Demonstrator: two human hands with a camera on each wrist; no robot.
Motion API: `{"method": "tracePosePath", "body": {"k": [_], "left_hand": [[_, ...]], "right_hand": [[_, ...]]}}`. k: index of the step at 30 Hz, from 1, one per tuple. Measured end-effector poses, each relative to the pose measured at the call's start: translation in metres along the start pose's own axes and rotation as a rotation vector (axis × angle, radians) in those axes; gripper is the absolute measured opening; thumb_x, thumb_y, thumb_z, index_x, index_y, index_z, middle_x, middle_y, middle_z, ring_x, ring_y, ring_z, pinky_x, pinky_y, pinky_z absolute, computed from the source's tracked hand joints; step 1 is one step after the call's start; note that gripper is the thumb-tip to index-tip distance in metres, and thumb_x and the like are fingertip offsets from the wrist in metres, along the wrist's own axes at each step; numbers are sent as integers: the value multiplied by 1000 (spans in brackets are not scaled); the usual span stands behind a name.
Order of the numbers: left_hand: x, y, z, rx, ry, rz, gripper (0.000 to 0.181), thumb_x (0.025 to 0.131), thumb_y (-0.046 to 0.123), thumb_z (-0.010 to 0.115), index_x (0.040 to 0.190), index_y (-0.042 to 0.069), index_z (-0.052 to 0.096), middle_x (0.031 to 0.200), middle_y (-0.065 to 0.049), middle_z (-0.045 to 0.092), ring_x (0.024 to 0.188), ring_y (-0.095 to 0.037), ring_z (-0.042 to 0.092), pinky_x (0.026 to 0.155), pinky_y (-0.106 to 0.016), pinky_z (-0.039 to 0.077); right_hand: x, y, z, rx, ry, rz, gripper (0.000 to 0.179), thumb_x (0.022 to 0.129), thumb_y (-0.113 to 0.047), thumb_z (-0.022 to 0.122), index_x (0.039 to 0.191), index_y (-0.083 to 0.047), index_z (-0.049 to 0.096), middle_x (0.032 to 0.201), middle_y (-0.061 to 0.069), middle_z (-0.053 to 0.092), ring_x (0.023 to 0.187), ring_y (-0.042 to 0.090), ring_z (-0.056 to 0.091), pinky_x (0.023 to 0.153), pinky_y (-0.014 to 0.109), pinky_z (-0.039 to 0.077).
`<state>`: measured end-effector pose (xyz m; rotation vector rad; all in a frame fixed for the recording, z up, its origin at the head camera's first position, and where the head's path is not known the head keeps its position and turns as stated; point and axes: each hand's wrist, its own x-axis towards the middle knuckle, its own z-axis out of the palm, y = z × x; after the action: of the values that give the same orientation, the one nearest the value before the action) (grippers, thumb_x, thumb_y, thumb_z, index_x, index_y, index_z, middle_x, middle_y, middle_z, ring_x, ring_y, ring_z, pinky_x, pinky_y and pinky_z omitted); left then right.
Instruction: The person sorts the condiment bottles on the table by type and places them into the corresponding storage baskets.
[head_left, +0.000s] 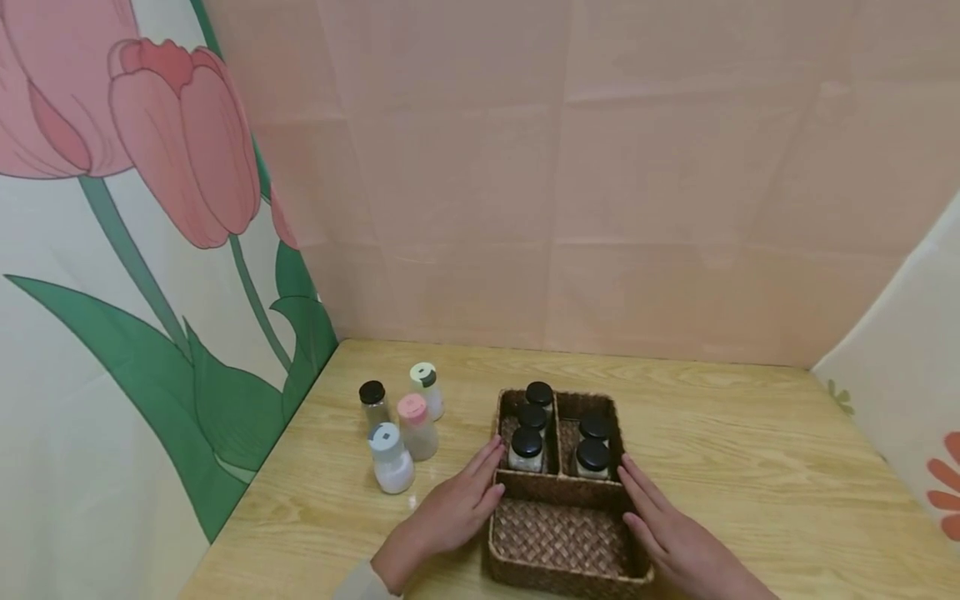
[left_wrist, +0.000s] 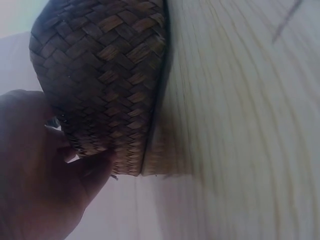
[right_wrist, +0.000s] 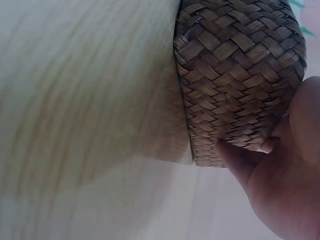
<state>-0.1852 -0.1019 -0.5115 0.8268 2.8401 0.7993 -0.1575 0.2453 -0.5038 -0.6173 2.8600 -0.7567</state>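
A brown woven basket (head_left: 558,537) with three compartments sits on the table between my two hands. Three black-lidded jars (head_left: 527,450) stand in its back left compartment and two more black-lidded jars (head_left: 593,460) in the back right one; the wide front compartment shows bare weave. My left hand (head_left: 457,508) rests along the basket's left wall with fingers fairly straight. Against the right wall lies my right hand (head_left: 670,533), its fingers extended too. Both wrist views show a thumb on the basket's woven side wall (left_wrist: 112,70), with the other fingers partly hidden.
Left of the basket stand a white-capped shaker (head_left: 392,462), a pink-capped shaker (head_left: 418,429), a pale green-capped shaker (head_left: 429,392) and a black-lidded jar (head_left: 373,404). The wooden table (head_left: 735,442) meets a pink backdrop (head_left: 570,208); a tulip-print cloth (head_left: 183,142) hangs at left.
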Motion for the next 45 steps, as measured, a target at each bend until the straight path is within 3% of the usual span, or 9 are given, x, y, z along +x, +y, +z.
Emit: {"method": "tracePosePath", "body": {"k": [10, 16, 20, 25, 29, 32, 40, 45], "left_hand": [[-3, 2, -4, -2, 5, -32, 62, 110, 48, 24, 165, 21, 11, 171, 4, 4, 151, -24, 28, 117, -49, 36], [-10, 6, -14, 9, 68, -85, 66, 109, 51, 30, 164, 19, 15, 169, 4, 15, 152, -22, 27, 120, -48, 33], [-20, 9, -26, 41, 163, -109, 63, 107, 50, 40, 162, 21, 27, 163, 0, 35, 147, -22, 38, 116, -48, 39], [-33, 13, -40, 91, 363, -110, 57, 101, 40, 60, 151, 19, 45, 146, -1, 55, 132, -22, 55, 103, -44, 53], [-43, 14, -51, 118, 539, -68, 58, 91, 31, 74, 143, 16, 54, 137, 0, 62, 125, -20, 59, 97, -40, 56], [-48, 14, -59, 131, 634, -14, 59, 86, 24, 80, 140, 14, 58, 135, -2, 64, 122, -20, 61, 95, -39, 57], [-55, 1, -72, 185, 753, 71, 71, 78, 15, 84, 142, 8, 55, 136, -9, 62, 123, -24, 57, 96, -44, 56], [-62, -9, -78, 177, 772, -6, 68, 75, 15, 87, 135, 1, 59, 136, -14, 60, 124, -31, 55, 98, -49, 55]], "right_hand": [[0, 0, 4, 13, 25, 12, 62, 112, -39, 35, 163, -9, 19, 170, 14, 13, 145, 33, 36, 100, 48, 53], [0, 1, 6, 6, 37, 15, 61, 112, -39, 35, 163, -9, 19, 170, 12, 13, 146, 29, 32, 102, 49, 51], [0, 1, 5, 18, 23, 31, 62, 112, -40, 33, 163, -10, 18, 170, 12, 12, 147, 30, 30, 102, 50, 50], [0, 1, 5, 6, 39, 30, 61, 112, -40, 34, 163, -11, 19, 170, 12, 14, 146, 30, 34, 100, 49, 52], [0, 1, 7, -1, 54, 21, 60, 112, -38, 36, 163, -10, 20, 169, 12, 16, 145, 30, 34, 99, 49, 52], [0, 2, 7, -6, 60, 19, 61, 111, -39, 36, 163, -10, 21, 169, 12, 16, 145, 30, 34, 99, 48, 53], [0, 4, 7, 10, 58, 18, 61, 111, -39, 36, 163, -11, 19, 170, 12, 15, 145, 31, 36, 97, 47, 54], [0, 3, 8, 15, 54, 17, 60, 112, -39, 35, 163, -13, 18, 170, 11, 15, 146, 30, 34, 98, 48, 53]]}}
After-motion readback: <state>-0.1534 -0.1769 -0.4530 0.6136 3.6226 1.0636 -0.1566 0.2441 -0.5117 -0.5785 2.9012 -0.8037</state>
